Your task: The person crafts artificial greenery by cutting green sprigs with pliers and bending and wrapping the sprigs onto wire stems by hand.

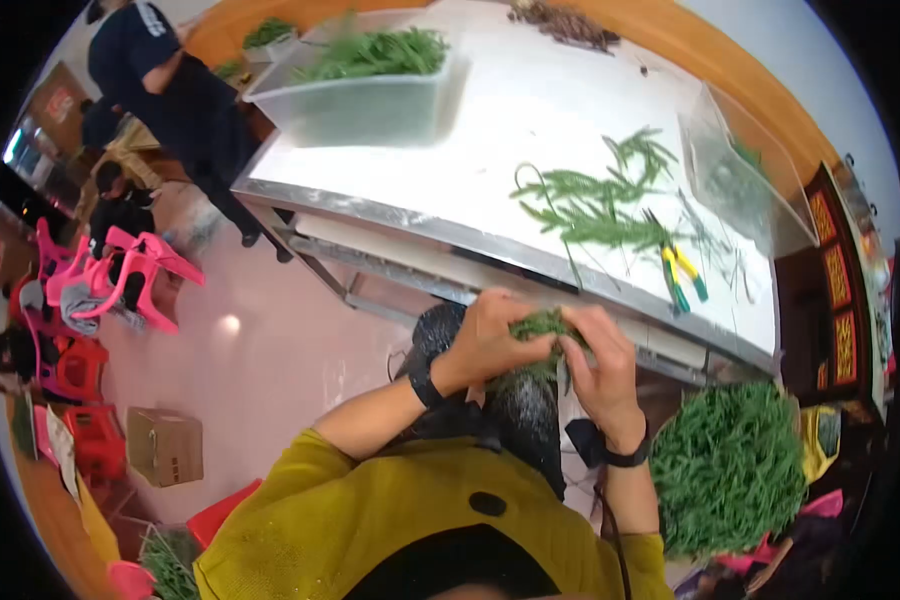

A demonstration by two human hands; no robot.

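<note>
My left hand and my right hand meet over my lap, just before the table's front edge. Between them is a green sprig with needle-like leaves, pinched by the fingers of both hands and partly covered by them. Beyond my right hand, several similar green sprigs lie in a loose bunch on the white table. Pliers with yellow and green handles rest beside the bunch, close to the table edge.
A translucent bin heaped with green sprigs stands at the table's back left; another clear bin is at the right. A big pile of greenery sits low on my right. Pink chairs, a cardboard box and a standing person are leftward.
</note>
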